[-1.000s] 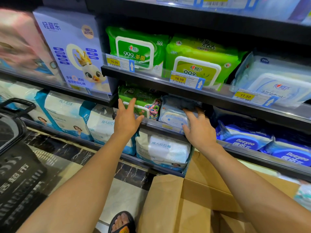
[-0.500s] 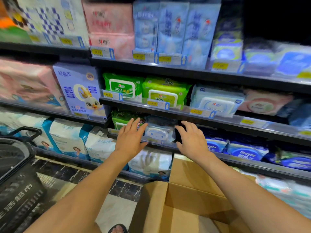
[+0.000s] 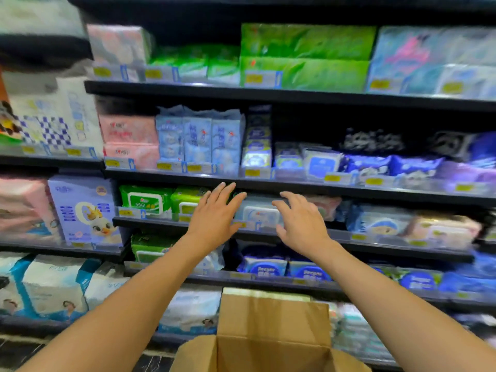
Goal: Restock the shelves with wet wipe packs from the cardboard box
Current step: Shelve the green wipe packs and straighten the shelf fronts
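Wet wipe pack (image 3: 259, 214): pale blue-white, lying on the third shelf (image 3: 268, 233) from the top, framed between the two hands; blurred, print unreadable.
Left hand (image 3: 214, 218): raised in front of the shelf edge, fingers spread and straight, grasping nothing; fingertips near the left end of the pack (contact cannot be told through the blur).
Right hand (image 3: 302, 224): raised at the same height, fingers spread and slightly curled, empty; just beside the right end of the pack, over a pink pack (image 3: 326, 206).
Cardboard box (image 3: 271, 334): brown, open, flaps up, low in the middle below both forearms; inside not visible.
Green packs (image 3: 146, 201): on the same shelf, left of the left hand, white lids facing out.
Lavender duck box (image 3: 84, 210): upright, farther left on the neighbouring bay.
Dark blue packs (image 3: 284, 268): one shelf lower, beneath the hands.
Upper shelves: pink (image 3: 128, 140) and light blue packs (image 3: 198, 138), with large green packs (image 3: 306, 56) above; all smeared by motion.
Yellow price tags (image 3: 252, 173): along the shelf fronts.
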